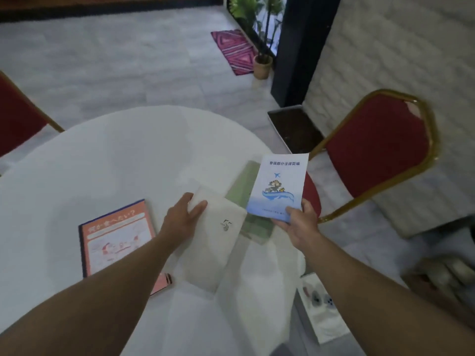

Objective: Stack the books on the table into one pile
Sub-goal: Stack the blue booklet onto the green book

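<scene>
Head view, the only one. Round desk under a white cloth [115, 160]; nothing piled square yet, so the task looks barely begun.

Right hand [298, 224], at about 4 o'clock on the desk, is closed on the lower edge of a slim pale-blue paperback with a whale drawing [279, 186], thumb on the cover, book lifted clear and tilted up toward the wearer.

Left hand [183, 217], near desk centre, is spread flat, fingers on the far-left corner of a white softcover book with a small dark emblem [214, 240]. It seems to press or steady rather than lift; whether it truly grips I cannot tell.

A pale-green flat book [244, 191] lies under the white one's 2 o'clock corner, partly covered: possibly the base of a pile.

An orange picture book with a navy spine [115, 237] lies well apart at 8 o'clock, untouched.

Left to do, by my reckoning: blue, white and orange gathered together.

Containers: a woven pot [262, 66] on the floor at 12 o'clock holds a green plant [246, 9]; a white-rimmed trough [295, 129] holds dark soil.
</scene>
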